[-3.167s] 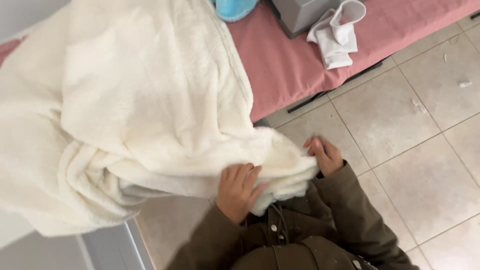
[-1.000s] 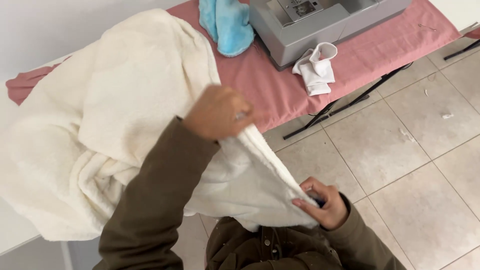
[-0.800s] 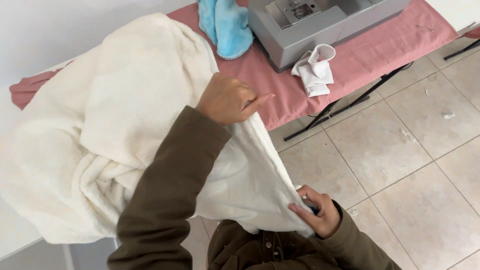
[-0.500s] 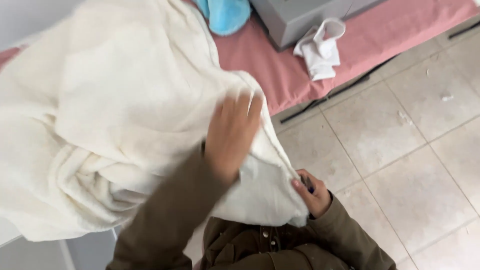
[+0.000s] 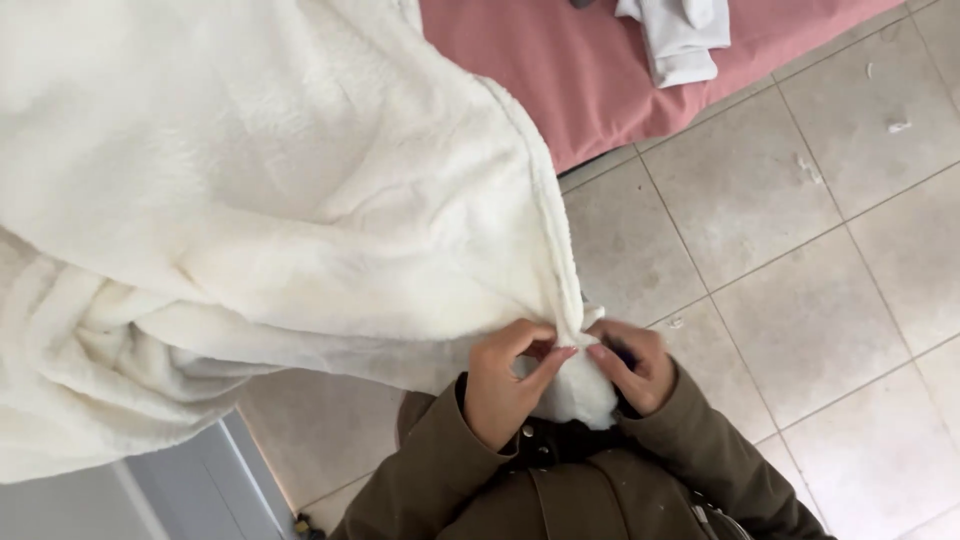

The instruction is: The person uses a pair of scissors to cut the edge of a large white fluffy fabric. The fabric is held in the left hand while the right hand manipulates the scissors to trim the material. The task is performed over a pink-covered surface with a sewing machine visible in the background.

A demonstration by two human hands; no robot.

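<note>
You are holding a big cream blanket [image 5: 250, 200], and everything here is told from that blanket. Closest to you, at its bottom corner, your two hands are meeting, right in front of your brown jacket [image 5: 560, 490].

Your left hand [image 5: 505, 385] is gripping the corner from the left side. Its fingers [image 5: 535, 335] are curling in and its thumb is pressing up, so they are pinching together on the fluffy cloth. Your right hand [image 5: 635, 365] is gripping the same corner from the right side. Its fingers [image 5: 610, 355] are bending tight on the cloth too. The tips of both hands are almost touching each other, with a small lump of blanket poking out under them.

From the corner, the blanket's stitched edge is running up and to the left. The rest of the blanket is spreading out wide to the left and up. Low on its left side it is bunching into thick soft rolls.

To the right of the blanket, the tiled floor [image 5: 800, 300] is showing, with little bits of white fluff lying on it.

Farther away, past the top of the blanket, a counter with a pink cover [image 5: 560, 90] is standing. A folded white cloth [image 5: 680, 40] is lying on that cover, well apart from the blanket.
</note>
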